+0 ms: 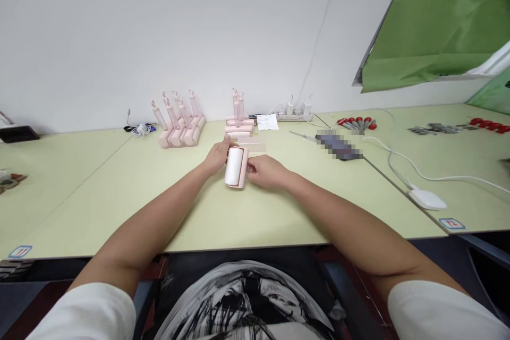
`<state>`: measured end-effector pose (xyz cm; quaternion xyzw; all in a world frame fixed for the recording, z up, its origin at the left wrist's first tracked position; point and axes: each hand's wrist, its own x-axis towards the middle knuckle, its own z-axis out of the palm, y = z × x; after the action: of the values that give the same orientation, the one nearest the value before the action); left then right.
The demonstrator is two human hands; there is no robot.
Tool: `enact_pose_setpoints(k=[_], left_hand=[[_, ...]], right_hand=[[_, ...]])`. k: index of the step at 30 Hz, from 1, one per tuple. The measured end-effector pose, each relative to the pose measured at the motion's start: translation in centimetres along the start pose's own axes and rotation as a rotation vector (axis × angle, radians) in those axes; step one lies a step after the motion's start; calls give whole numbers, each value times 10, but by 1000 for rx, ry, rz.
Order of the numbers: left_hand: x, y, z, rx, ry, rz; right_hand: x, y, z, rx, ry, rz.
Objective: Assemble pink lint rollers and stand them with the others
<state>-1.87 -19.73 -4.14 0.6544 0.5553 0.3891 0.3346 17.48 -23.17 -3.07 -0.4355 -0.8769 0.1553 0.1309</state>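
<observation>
Wearing printed shirt (243,303); gripping roller (237,168) between left hand (218,156) and right hand (268,170), clear of bench (199,223). Judging it light, stiff, slightly slippery; favouring casing (244,169) for hold, sparing softer roll (233,167).

A white cylindrical roll (233,167) in a pale pink plastic case (244,168); beneath the roll, a flat yellow-green tabletop (235,220); nearer than it, a black-and-white printed fabric shirt (243,303).

The single camera looked from the wearer's head, forward and down across the nearby table (258,223), toward the wall (119,37) filling the upper frame.
</observation>
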Motion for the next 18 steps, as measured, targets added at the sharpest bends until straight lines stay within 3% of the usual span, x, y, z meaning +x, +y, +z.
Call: enact_pose_setpoints(k=[1, 4, 9, 13, 18], left_hand=[[11, -1, -1, 125, 26, 106], [42, 1, -3, 239, 0, 218], [70, 5, 3, 343, -112, 206], [67, 1, 3, 374, -129, 126], [38, -12, -22, 320, -30, 3]], right_hand=[[0, 1, 0, -1, -13, 11], [1, 5, -1, -4, -29, 46], [3, 12, -2, -21, -17, 73], [4, 14, -1, -20, -11, 78], [4, 11, 0, 8, 35, 114]])
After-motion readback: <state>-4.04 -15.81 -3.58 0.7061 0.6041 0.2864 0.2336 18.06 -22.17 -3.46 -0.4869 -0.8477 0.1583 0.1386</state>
